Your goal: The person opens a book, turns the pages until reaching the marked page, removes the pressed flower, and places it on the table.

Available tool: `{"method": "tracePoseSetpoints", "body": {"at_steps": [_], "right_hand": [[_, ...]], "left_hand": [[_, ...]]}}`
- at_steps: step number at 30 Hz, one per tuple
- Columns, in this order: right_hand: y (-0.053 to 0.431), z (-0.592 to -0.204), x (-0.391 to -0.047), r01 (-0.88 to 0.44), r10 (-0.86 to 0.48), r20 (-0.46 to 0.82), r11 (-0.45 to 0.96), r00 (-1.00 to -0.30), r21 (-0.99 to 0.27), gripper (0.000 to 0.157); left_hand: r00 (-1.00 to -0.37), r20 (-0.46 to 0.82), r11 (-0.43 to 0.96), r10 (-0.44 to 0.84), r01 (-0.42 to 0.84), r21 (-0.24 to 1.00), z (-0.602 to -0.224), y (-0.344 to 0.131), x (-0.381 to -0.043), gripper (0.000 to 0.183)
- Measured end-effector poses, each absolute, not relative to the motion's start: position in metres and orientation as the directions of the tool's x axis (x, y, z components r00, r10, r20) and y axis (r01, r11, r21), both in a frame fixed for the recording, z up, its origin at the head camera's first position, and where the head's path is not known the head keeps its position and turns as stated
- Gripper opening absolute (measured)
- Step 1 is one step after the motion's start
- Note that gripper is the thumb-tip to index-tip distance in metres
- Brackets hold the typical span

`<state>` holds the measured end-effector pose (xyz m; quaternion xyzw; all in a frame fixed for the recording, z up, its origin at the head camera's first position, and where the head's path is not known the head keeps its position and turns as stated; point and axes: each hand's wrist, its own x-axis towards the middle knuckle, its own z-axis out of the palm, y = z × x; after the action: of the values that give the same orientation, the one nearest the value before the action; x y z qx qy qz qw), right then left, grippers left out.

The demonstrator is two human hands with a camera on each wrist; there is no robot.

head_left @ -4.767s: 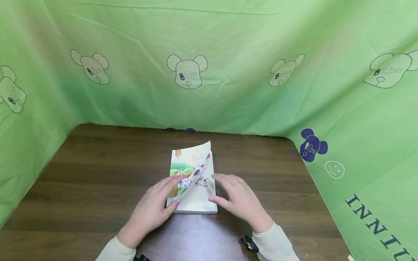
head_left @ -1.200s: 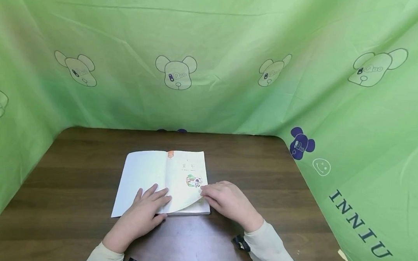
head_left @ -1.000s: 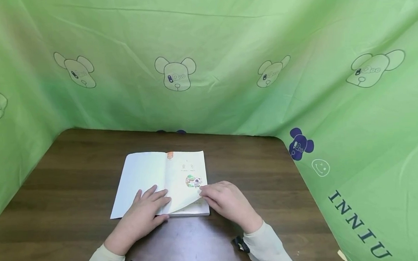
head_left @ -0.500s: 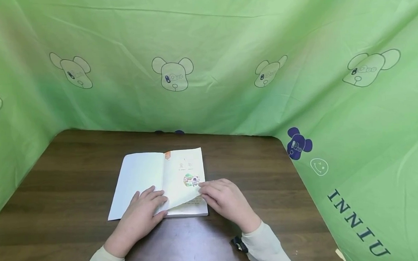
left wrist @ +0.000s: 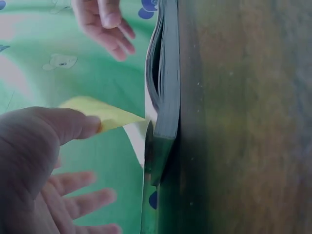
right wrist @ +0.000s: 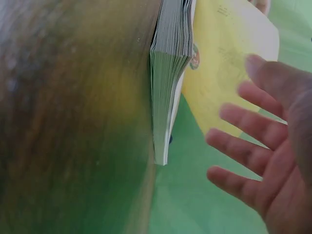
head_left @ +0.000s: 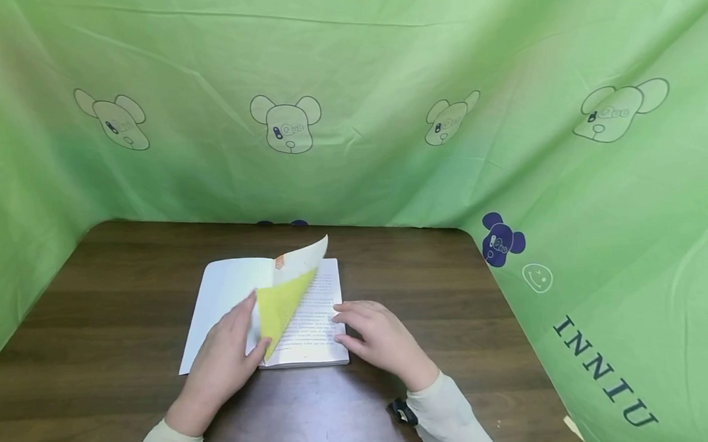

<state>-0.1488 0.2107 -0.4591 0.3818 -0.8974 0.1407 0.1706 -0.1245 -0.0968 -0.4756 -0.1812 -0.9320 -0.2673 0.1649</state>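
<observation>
An open book [head_left: 311, 331] lies on the brown table, its blank white inside cover [head_left: 226, 286] spread to the left. One page with a yellow back [head_left: 280, 306] stands lifted and curls leftward over the spine; text shows on the page below. My left hand [head_left: 223, 352] is at the near lifted corner, thumb and index finger apart. In the left wrist view its thumb [left wrist: 85, 126] overlaps the yellow page, with the other fingers spread. My right hand [head_left: 379, 332] hovers at the book's right edge with relaxed, separated fingers, holding nothing; the right wrist view shows them spread beside the book.
A green curtain [head_left: 364, 181] with bear-head prints stands around the far and side edges of the table [head_left: 127, 323]. Black wrist straps [head_left: 402, 412] sit at both cuffs. A small pale piece [head_left: 572, 426] shows at the right table edge.
The cover has been turned left. Half a second ago my right hand pinched the page's near corner; it has let go, and the page has swung up and left to my left hand.
</observation>
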Motion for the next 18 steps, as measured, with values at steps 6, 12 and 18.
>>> {"method": "tracePoseSetpoints", "body": {"at_steps": [6,12,18], "right_hand": [[0.2096,-0.4591,-0.1464,-0.712,-0.687,0.186,0.678,-0.702,-0.183,0.034],[0.2115,-0.4620,-0.1431,-0.683,-0.681,0.091,0.703,-0.727,-0.197,0.044],[0.2122,-0.4634,-0.1436,-0.676,-0.679,0.072,0.705,-0.731,-0.214,0.049]], "left_hand": [[-0.815,0.551,0.801,0.181,0.447,0.398,-0.4772,-0.1020,-0.1263,0.126],[-0.820,0.528,0.821,0.223,0.450,0.351,-0.4748,-0.1022,-0.1251,0.117],[-0.827,0.476,0.826,0.298,0.474,0.306,-0.4737,-0.1045,-0.1239,0.103]]}}
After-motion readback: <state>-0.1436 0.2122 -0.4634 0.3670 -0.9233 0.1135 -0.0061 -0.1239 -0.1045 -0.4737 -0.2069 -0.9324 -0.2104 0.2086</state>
